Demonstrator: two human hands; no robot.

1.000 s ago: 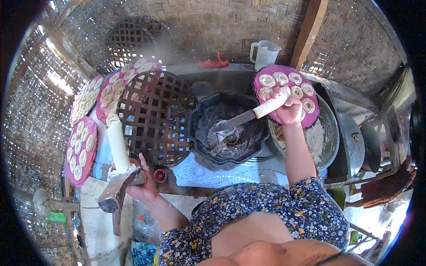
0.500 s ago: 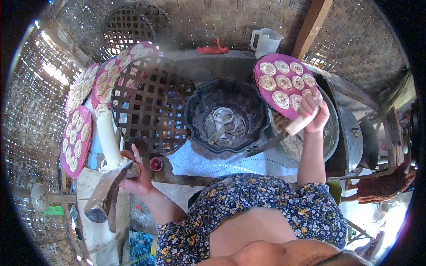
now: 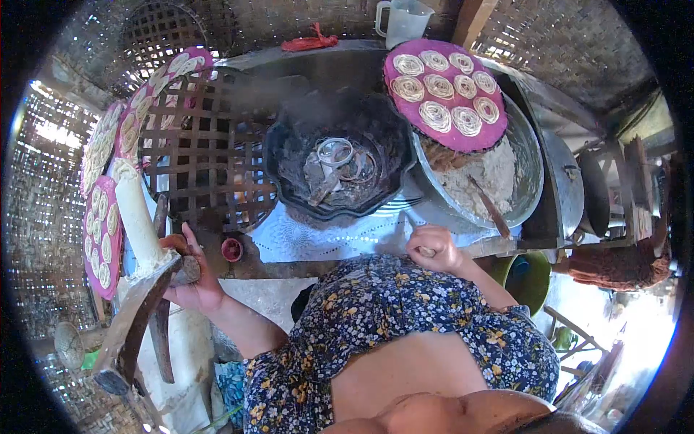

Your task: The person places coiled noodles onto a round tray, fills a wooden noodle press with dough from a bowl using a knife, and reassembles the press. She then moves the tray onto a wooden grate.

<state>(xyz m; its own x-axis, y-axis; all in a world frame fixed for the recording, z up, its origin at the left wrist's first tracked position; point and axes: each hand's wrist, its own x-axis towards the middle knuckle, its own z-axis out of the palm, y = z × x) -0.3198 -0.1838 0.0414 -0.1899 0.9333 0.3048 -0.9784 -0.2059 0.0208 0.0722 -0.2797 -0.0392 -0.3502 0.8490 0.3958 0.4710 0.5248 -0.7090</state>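
My left hand is wrapped round the wooden tool at the left, its thumb pointing up. A pale dough cylinder rises from the tool, with dough smeared at its base. My right hand is a closed fist in front of my dress, below the large basin. The pale handle end of the knife shows in this fist; its blade is hard to make out. Above the basin lies a round pink tray of coiled noodle nests. A wooden-handled utensil leans in the basin's dough.
A dark scalloped bowl holding a ring-shaped item sits centrally. Left of it stands a woven lattice basket, with more pink trays beyond. A small red cup, a red bag and a plastic jug are nearby.
My right hand has come down and inward from the pink tray to the front of my dress, still closed. My left hand keeps its hold on the tool. The camera view has shifted.
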